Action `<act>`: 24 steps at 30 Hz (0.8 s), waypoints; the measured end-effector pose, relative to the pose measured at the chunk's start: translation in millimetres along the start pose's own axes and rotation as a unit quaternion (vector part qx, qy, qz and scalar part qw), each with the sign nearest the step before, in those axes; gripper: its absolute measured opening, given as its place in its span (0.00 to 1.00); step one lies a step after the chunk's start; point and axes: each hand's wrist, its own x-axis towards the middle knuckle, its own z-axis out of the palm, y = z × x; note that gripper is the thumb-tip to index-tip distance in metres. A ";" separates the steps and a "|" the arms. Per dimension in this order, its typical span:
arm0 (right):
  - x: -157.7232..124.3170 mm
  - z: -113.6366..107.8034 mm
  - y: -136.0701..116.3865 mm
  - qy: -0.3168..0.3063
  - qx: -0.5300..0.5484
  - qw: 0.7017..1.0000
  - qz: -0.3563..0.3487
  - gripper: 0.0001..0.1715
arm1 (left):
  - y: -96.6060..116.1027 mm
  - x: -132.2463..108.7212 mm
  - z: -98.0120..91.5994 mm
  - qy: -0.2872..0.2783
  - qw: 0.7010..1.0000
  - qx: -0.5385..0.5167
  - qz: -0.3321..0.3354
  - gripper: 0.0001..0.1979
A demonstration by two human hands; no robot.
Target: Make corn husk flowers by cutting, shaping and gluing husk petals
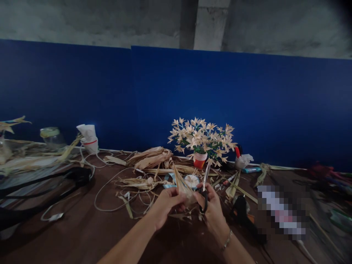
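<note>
Between my hands is a dry, pale corn husk point(186, 191), its pointed tip rising up and to the left. My left hand point(171, 201) pinches the husk from the left side. My right hand point(211, 203) grips a pair of scissors point(204, 194) by the black handles, with the metal blades pointing up and away. The thumb side of this hand is close to the husk; whether it touches it I cannot tell. Just behind lie a roll of light tape point(191, 181) and scattered husk scraps. A bunch of husk flowers point(202, 137) stands beyond in a red and white cup point(200, 160).
Piled dry husks point(151, 159) lie at the back, left of the cup. A white cable point(96, 200) loops over the brown table point(82, 227). A black glue gun point(242, 212) rests right of my hand. A white cup with paper point(89, 139) and a clear jar point(52, 137) stand left.
</note>
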 end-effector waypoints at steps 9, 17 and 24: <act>-1.8 -3.1 -3.8 -0.091 -0.074 0.992 0.056 0.19 | 3.2 6.3 -9.5 0.111 0.982 -0.147 0.049 0.10; -12.0 2.3 -1.7 -0.205 -0.109 0.965 0.118 0.23 | 7.2 4.8 -8.1 0.103 0.982 -0.139 0.068 0.11; -13.1 3.8 -1.9 -0.166 -0.113 0.973 0.110 0.24 | 8.6 2.2 -5.3 0.084 0.988 -0.112 0.060 0.11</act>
